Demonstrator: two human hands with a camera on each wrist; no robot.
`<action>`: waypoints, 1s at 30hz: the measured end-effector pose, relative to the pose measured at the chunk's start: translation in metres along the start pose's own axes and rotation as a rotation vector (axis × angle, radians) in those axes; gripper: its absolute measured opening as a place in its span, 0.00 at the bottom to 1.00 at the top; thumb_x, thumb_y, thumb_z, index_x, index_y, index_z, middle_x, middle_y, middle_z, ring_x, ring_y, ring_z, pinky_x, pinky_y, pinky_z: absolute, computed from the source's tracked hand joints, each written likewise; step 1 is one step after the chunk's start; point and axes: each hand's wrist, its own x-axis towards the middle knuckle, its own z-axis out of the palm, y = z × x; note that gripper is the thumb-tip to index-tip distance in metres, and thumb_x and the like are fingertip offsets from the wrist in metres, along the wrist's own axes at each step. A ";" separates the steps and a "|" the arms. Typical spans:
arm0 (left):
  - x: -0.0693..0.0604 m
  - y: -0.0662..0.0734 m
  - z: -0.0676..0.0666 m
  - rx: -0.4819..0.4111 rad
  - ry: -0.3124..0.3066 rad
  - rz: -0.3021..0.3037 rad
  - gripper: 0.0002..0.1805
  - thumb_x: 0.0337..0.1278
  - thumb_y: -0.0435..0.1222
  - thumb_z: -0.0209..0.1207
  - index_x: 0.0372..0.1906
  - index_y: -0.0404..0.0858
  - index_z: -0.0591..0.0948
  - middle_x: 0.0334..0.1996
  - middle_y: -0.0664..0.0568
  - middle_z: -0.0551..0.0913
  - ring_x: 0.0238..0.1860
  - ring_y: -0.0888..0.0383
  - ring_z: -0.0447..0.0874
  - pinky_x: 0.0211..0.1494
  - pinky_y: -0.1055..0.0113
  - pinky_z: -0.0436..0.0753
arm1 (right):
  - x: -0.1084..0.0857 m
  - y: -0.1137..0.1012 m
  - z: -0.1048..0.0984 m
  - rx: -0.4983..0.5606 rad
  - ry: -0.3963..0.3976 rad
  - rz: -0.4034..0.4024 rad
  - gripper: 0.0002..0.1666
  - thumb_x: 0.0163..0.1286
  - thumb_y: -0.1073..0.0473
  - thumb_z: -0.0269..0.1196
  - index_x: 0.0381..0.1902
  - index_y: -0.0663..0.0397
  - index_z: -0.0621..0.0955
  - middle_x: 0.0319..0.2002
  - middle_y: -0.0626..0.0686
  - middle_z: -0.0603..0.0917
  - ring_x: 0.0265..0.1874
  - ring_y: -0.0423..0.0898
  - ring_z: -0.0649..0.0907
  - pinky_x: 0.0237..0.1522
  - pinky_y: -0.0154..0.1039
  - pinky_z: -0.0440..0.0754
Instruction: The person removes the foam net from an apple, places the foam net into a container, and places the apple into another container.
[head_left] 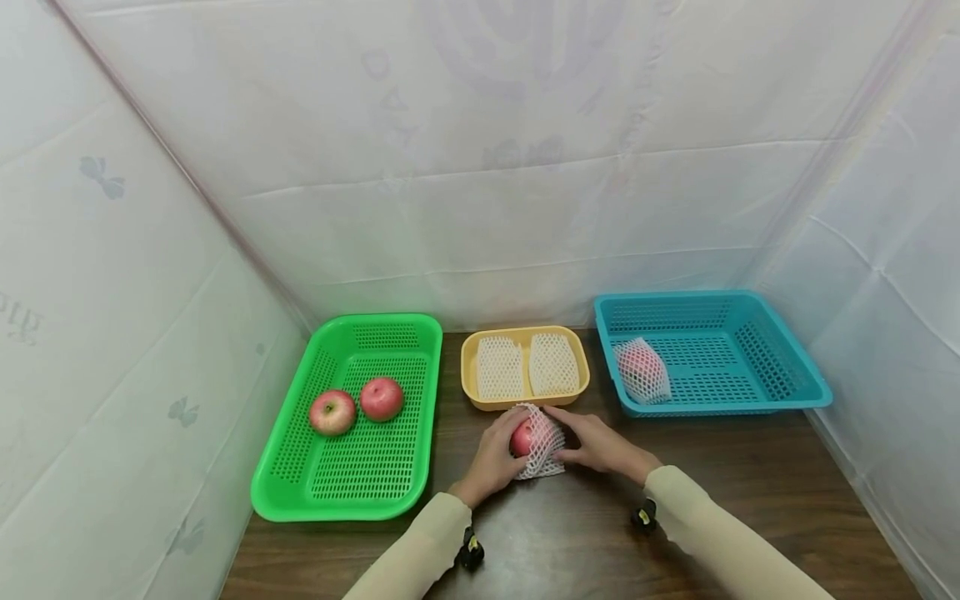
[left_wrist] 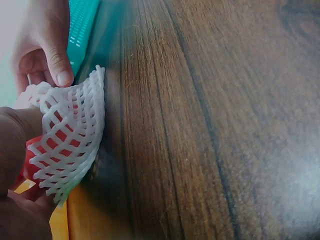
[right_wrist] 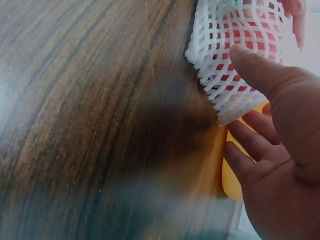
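Note:
A red apple [head_left: 521,439] sits partly inside a white foam net sleeve [head_left: 550,443] at the middle of the table. My left hand [head_left: 495,457] grips the apple from the left, its fingers curled round the bare side. From the right, my right hand [head_left: 598,442] holds the sleeve; in the right wrist view its thumb [right_wrist: 260,70] lies on the mesh with the fingers around the far side. Red skin shows through the net [left_wrist: 75,130] in the left wrist view. The sleeve's loose end hangs toward the table's near side.
A green basket [head_left: 266,479] on the left holds two bare apples [head_left: 382,399]. Behind the hands, a yellow tray [head_left: 468,379] contains foam net sleeves [head_left: 500,367] in two compartments. The blue basket [head_left: 787,358] at right has one netted apple [head_left: 642,372]. White sheeting [head_left: 487,208] surrounds the table.

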 end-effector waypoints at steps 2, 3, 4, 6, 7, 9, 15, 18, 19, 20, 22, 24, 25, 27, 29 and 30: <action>0.000 0.000 0.000 0.002 -0.001 -0.001 0.39 0.42 0.22 0.75 0.66 0.31 0.76 0.66 0.40 0.76 0.68 0.44 0.74 0.70 0.50 0.74 | 0.001 -0.001 0.000 0.005 0.011 0.002 0.48 0.66 0.52 0.74 0.79 0.54 0.65 0.71 0.57 0.74 0.67 0.50 0.77 0.66 0.52 0.75; 0.000 0.000 0.000 0.001 -0.001 -0.001 0.39 0.42 0.22 0.75 0.66 0.31 0.75 0.66 0.40 0.76 0.68 0.45 0.74 0.69 0.51 0.74 | 0.001 -0.001 0.001 0.008 0.019 0.000 0.47 0.66 0.52 0.74 0.78 0.54 0.67 0.71 0.57 0.75 0.66 0.50 0.77 0.66 0.52 0.76; 0.000 -0.001 0.000 0.000 0.000 0.000 0.39 0.42 0.21 0.75 0.66 0.31 0.75 0.66 0.40 0.76 0.68 0.45 0.75 0.69 0.51 0.74 | 0.002 -0.002 0.001 0.008 0.026 -0.002 0.46 0.66 0.53 0.74 0.77 0.54 0.68 0.70 0.56 0.76 0.66 0.49 0.78 0.65 0.51 0.76; -0.001 -0.001 -0.001 -0.001 0.002 0.001 0.40 0.41 0.21 0.74 0.66 0.31 0.75 0.66 0.40 0.76 0.68 0.45 0.75 0.69 0.51 0.75 | 0.003 -0.002 0.002 0.008 0.041 -0.006 0.43 0.66 0.53 0.74 0.75 0.55 0.71 0.69 0.55 0.78 0.64 0.49 0.79 0.64 0.51 0.77; -0.001 -0.001 -0.001 0.001 0.009 0.008 0.40 0.40 0.21 0.74 0.66 0.31 0.76 0.65 0.40 0.77 0.67 0.44 0.75 0.69 0.51 0.75 | 0.003 -0.003 0.002 0.009 0.048 -0.007 0.41 0.66 0.54 0.74 0.74 0.54 0.72 0.68 0.55 0.79 0.63 0.48 0.80 0.64 0.50 0.77; -0.001 -0.002 -0.001 -0.007 0.016 0.013 0.40 0.39 0.20 0.74 0.65 0.31 0.76 0.65 0.40 0.77 0.67 0.44 0.75 0.69 0.51 0.75 | 0.003 -0.003 0.003 0.002 0.062 -0.008 0.38 0.66 0.54 0.73 0.72 0.54 0.75 0.66 0.54 0.81 0.61 0.47 0.82 0.63 0.49 0.79; -0.004 -0.005 -0.003 -0.026 0.034 -0.004 0.41 0.37 0.19 0.73 0.65 0.31 0.75 0.65 0.41 0.77 0.67 0.45 0.76 0.69 0.51 0.75 | 0.005 -0.003 0.005 -0.035 0.119 -0.031 0.32 0.66 0.58 0.73 0.67 0.54 0.80 0.62 0.54 0.84 0.59 0.47 0.84 0.59 0.48 0.81; -0.006 -0.005 -0.006 -0.023 0.032 -0.029 0.42 0.36 0.19 0.72 0.65 0.31 0.75 0.65 0.40 0.77 0.66 0.45 0.76 0.69 0.50 0.75 | 0.006 -0.004 0.006 -0.052 0.151 -0.057 0.28 0.66 0.59 0.73 0.64 0.55 0.82 0.59 0.54 0.86 0.56 0.47 0.85 0.56 0.48 0.83; -0.006 -0.005 -0.007 -0.021 0.030 -0.038 0.42 0.36 0.19 0.72 0.65 0.31 0.75 0.65 0.40 0.77 0.66 0.46 0.76 0.69 0.50 0.75 | 0.007 -0.004 0.007 -0.056 0.161 -0.066 0.27 0.66 0.60 0.73 0.63 0.54 0.83 0.57 0.54 0.86 0.55 0.47 0.86 0.56 0.47 0.84; -0.007 -0.005 -0.008 -0.018 0.029 -0.044 0.42 0.35 0.19 0.72 0.66 0.31 0.74 0.65 0.40 0.77 0.66 0.46 0.77 0.68 0.50 0.76 | 0.008 -0.004 0.007 -0.060 0.172 -0.072 0.25 0.66 0.60 0.73 0.61 0.54 0.84 0.56 0.53 0.87 0.54 0.47 0.86 0.55 0.47 0.84; -0.007 -0.005 -0.009 -0.011 0.028 -0.053 0.43 0.35 0.19 0.72 0.66 0.31 0.74 0.64 0.40 0.78 0.64 0.46 0.78 0.67 0.50 0.77 | 0.009 -0.004 0.008 -0.066 0.191 -0.080 0.22 0.66 0.61 0.73 0.58 0.53 0.86 0.53 0.52 0.88 0.52 0.45 0.87 0.53 0.45 0.85; -0.007 -0.006 -0.010 -0.015 0.031 -0.062 0.43 0.34 0.20 0.73 0.66 0.31 0.74 0.63 0.41 0.78 0.63 0.47 0.79 0.66 0.51 0.78 | 0.010 -0.005 0.008 -0.078 0.211 -0.093 0.18 0.66 0.61 0.73 0.54 0.52 0.87 0.49 0.50 0.90 0.48 0.43 0.88 0.50 0.44 0.86; -0.007 -0.006 -0.010 -0.019 0.033 -0.069 0.43 0.34 0.20 0.73 0.66 0.31 0.73 0.63 0.41 0.78 0.62 0.47 0.79 0.65 0.51 0.78 | 0.011 -0.006 0.008 -0.081 0.217 -0.096 0.16 0.66 0.61 0.73 0.52 0.51 0.88 0.47 0.49 0.90 0.46 0.42 0.88 0.49 0.43 0.87; -0.008 -0.007 -0.011 -0.031 0.040 -0.075 0.44 0.33 0.20 0.73 0.65 0.31 0.73 0.62 0.40 0.79 0.61 0.47 0.80 0.64 0.51 0.79 | 0.011 -0.006 0.008 -0.101 0.229 -0.106 0.12 0.67 0.60 0.72 0.48 0.50 0.89 0.43 0.47 0.90 0.42 0.40 0.88 0.46 0.42 0.87; -0.010 -0.007 -0.012 -0.047 0.045 -0.078 0.44 0.34 0.21 0.74 0.66 0.31 0.72 0.62 0.40 0.79 0.60 0.47 0.80 0.64 0.51 0.79 | 0.011 -0.006 0.006 -0.125 0.240 -0.119 0.09 0.67 0.60 0.72 0.45 0.49 0.89 0.40 0.46 0.90 0.40 0.39 0.87 0.45 0.42 0.87; -0.011 -0.007 -0.013 -0.050 0.048 -0.076 0.43 0.35 0.22 0.75 0.66 0.31 0.72 0.62 0.40 0.79 0.60 0.47 0.80 0.64 0.51 0.79 | 0.010 -0.006 0.006 -0.136 0.245 -0.121 0.08 0.67 0.60 0.72 0.44 0.49 0.89 0.40 0.45 0.90 0.39 0.38 0.87 0.44 0.41 0.87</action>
